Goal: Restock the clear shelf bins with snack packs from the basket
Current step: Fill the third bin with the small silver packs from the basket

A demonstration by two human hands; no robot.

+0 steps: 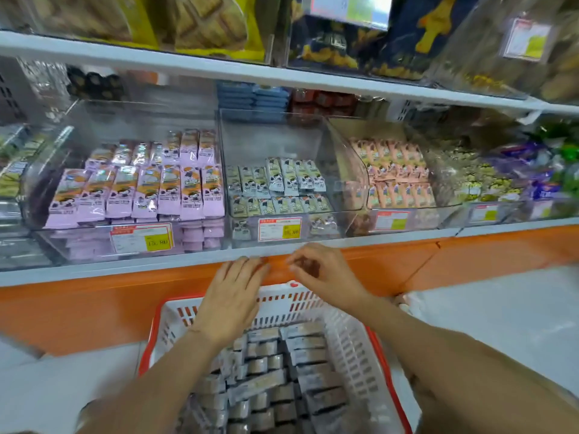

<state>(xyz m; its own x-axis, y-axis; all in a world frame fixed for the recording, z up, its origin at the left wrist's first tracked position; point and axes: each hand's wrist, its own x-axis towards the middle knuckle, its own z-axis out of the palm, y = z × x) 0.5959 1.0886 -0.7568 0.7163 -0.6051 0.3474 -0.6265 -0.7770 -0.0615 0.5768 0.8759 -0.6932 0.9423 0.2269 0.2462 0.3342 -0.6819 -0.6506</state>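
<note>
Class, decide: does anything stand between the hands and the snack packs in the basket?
Nothing visible does. The left hand and right hand are above the far end of the basket; the snack packs lie uncovered below them.

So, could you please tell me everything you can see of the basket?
The basket looks like white slotted plastic with a red rim. It sits open-topped, low in front of the orange shelf base. It is packed with grey and brown snack packs in rough rows. The left hand and right hand are above its far end; whether either touches the rim cannot be told.
</note>
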